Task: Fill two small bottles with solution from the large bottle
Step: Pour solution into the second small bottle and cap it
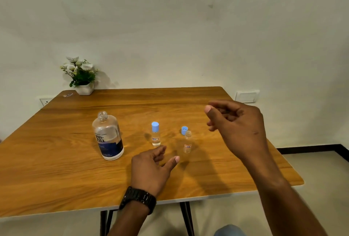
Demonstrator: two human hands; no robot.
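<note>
The large clear bottle [108,137] with a dark blue label stands uncapped on the wooden table [56,160], left of centre. A small bottle [156,135] with a light blue cap holds clear liquid. To its right stands a second small bottle [188,142], uncapped and looking empty, with its blue cap [184,130] lying just behind it. My left hand [153,167] rests low in front of the two small bottles, fingers loosely apart, holding nothing. My right hand [234,122] hovers to the right of the uncapped small bottle, fingers curled, with nothing seen in it.
A white pot of artificial flowers [81,77] sits at the table's far left corner, near a small wrapper [67,95]. Wall sockets [247,96] are behind the table. The table's front edge [170,200] runs near my wrists.
</note>
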